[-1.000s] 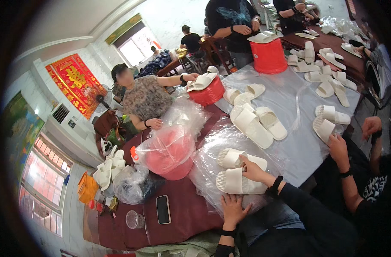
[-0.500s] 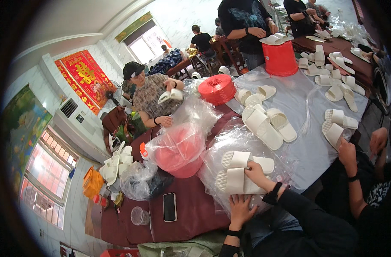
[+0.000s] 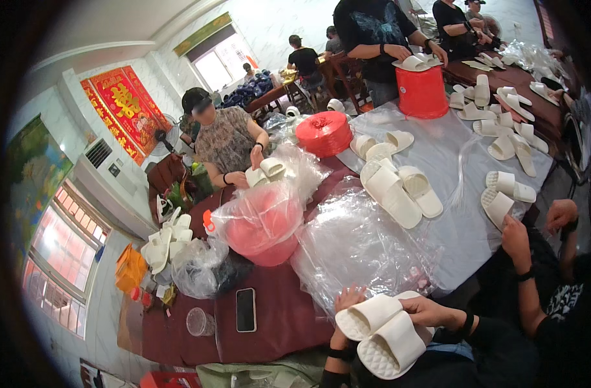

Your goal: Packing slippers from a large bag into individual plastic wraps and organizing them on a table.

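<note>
A pair of white slide slippers [image 3: 387, 343] with quilted insoles is tilted up close to me, above the table's near edge. My right hand [image 3: 431, 313] is closed on the slippers from the right, its thumb and fingers at their straps and sides. Just behind the left slipper, my left hand [image 3: 348, 299] shows fingers stretched out, partly hidden by the slipper; whether it touches it I cannot tell. Beyond both hands lies a stack of clear plastic bags [image 3: 363, 239], flat on the table.
White slippers [image 3: 399, 191] lie on the grey sheet. A red bucket in clear plastic [image 3: 260, 226], a red twine roll [image 3: 324, 134], a phone [image 3: 245, 310] and a clear cup [image 3: 200, 321] stand or lie on the table. Co-workers' hands [image 3: 516, 240] are at the right.
My right hand has lifted the slippers off the plastic bags and brought them toward me. My left hand has come off the plastic bags. Across the table, a person has lowered a pair of slippers.
</note>
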A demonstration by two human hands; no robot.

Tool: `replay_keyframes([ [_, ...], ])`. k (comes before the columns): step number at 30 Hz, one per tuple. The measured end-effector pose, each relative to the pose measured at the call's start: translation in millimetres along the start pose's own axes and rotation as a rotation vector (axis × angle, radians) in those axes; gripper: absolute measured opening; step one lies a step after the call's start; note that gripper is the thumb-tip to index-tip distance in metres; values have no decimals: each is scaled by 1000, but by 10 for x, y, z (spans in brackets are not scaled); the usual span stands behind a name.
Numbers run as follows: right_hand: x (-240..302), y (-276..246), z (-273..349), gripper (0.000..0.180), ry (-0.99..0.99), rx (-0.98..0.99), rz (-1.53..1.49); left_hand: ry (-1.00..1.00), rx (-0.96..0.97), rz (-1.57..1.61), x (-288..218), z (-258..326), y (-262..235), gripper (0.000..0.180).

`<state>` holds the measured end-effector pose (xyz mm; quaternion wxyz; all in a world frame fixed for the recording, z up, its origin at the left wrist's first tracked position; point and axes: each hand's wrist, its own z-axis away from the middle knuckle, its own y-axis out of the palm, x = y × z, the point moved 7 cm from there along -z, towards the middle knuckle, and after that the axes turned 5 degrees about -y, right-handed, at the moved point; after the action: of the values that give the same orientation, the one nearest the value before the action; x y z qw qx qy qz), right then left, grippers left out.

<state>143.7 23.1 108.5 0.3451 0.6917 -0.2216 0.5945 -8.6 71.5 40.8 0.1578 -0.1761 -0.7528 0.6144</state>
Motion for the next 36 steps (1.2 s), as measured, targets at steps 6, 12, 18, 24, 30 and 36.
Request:
replay_keyframes([
  [6, 35, -21, 57, 27, -61, -155, 393, -264, -285, 650, 238, -77, -243, 39],
  [12, 100, -125, 22, 22, -45, -351, 611, -342, -233, 1114, 247, 32, -321, 51],
  [18, 80, -125, 41, 14, -147, -179, 722, -566, -126, 1792, 298, 106, 210, 42],
  [24, 225, -198, 94, 8, -261, -470, 981, -418, -125, 1487, 209, 21, -79, 40],
  [30, 317, -120, 147, 8, -258, -644, 1032, -435, -131, 1378, 204, 63, -113, 40],
  [36, 438, -243, 284, 6, -333, -830, 1113, -442, -155, 1332, 219, 95, -241, 41],
])
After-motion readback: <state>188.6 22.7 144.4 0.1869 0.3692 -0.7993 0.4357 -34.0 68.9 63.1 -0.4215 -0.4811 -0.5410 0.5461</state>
